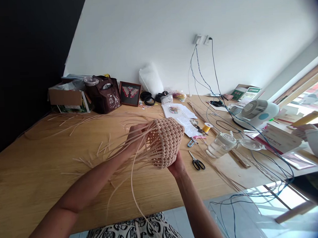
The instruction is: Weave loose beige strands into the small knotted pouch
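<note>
A half-woven basket (168, 141) of pale pinkish-tan strips is held up above the wooden table, tilted on its side. Its loose strip ends fan out to the left, and one long strand (132, 180) hangs down toward my lap. My left hand (136, 135) is at the open side among the loose strips; its fingers are mostly hidden by them and by the weave. From below and to the right, my right hand (176, 165) grips the woven body, with its fingers behind the basket. Black-handled scissors (197, 163) lie just right of my right hand.
Cut strips (104, 147) are scattered on the table (44, 167). On the right are a clear jar (221, 144), a white fan (257, 114), a yellow thread spool (207, 127) and trailing cables. A brown bag (103, 95), a cardboard box (68, 97) and a framed moth (130, 93) line the wall.
</note>
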`<state>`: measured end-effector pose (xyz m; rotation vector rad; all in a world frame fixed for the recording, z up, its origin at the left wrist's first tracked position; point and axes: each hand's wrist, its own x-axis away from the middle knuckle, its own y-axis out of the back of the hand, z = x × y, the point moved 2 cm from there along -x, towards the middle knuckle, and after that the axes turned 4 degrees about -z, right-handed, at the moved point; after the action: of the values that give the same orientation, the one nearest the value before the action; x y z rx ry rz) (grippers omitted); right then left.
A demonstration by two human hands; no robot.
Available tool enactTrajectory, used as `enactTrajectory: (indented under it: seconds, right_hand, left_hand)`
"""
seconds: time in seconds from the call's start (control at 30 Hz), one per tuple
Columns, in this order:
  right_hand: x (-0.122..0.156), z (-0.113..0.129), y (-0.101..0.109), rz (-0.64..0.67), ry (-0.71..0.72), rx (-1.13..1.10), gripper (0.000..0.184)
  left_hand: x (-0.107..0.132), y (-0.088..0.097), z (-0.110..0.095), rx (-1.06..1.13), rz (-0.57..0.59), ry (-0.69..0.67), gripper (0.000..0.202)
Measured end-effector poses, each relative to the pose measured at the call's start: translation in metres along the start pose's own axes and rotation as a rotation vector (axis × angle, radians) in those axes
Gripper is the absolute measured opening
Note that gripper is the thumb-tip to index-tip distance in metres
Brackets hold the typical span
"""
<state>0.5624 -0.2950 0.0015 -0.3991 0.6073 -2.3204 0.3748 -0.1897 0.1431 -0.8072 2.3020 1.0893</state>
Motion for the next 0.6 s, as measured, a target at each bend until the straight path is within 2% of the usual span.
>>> enactTrajectory:
  seconds: [0.03,0.13,0.2,0.23,0.37,0.47,0.6]
  right_hand:
    - [0.001,0.001,0.001,0.001,-0.006,-0.008,0.039]
    - [0.002,0.003,0.003,0.011,-0.027,-0.029,0.039]
    - [0.004,0.005,0.005,0.038,-0.052,-0.058,0.039]
    - [0.004,0.005,0.007,0.058,-0.068,-0.078,0.038]
    - [0.007,0.009,0.015,0.109,-0.15,-0.158,0.037]
    - [0.007,0.013,0.026,0.105,-0.189,-0.165,0.037]
    - [0.003,0.022,0.045,0.077,-0.15,-0.147,0.033]
  left_hand:
    - [-0.01,-0.008,0.01,0.123,-0.094,0.086,0.038]
    - [-0.039,-0.032,0.042,0.176,-0.151,0.141,0.035]
    - [-0.051,-0.038,0.062,0.207,-0.177,0.186,0.034]
    - [-0.055,-0.037,0.071,0.253,-0.225,0.255,0.034]
    - [-0.056,-0.013,0.097,0.414,-0.431,0.486,0.038]
    - [-0.05,0.012,0.118,0.424,-0.447,0.63,0.036]
    - [-0.03,0.049,0.171,0.437,-0.408,0.826,0.032]
